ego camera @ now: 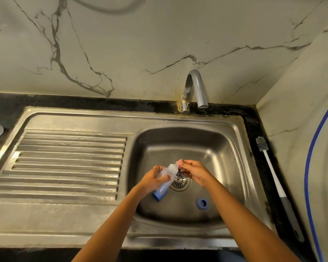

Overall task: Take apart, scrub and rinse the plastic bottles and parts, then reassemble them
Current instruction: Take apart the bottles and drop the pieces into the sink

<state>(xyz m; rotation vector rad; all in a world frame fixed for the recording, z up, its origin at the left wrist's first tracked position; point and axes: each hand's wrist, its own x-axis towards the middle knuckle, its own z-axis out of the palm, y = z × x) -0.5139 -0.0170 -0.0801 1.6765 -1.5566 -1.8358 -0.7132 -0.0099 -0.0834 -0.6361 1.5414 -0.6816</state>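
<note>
holding a clear bottle [166,177] with a blue bottom, the left hand [152,181] has its fingers wrapped tight around the middle, over the sink [233,154] bowl. the bottle tilts, open top up and to the right. the right hand [194,172] pinches a small clear part at the bottle's top. a blue ring [202,203] lies flat in the sink near the drain [179,181]. a long bottle brush [278,186] lies on the dark tabletop [254,127] right of the sink. no water runs from the tap [195,89].
</note>
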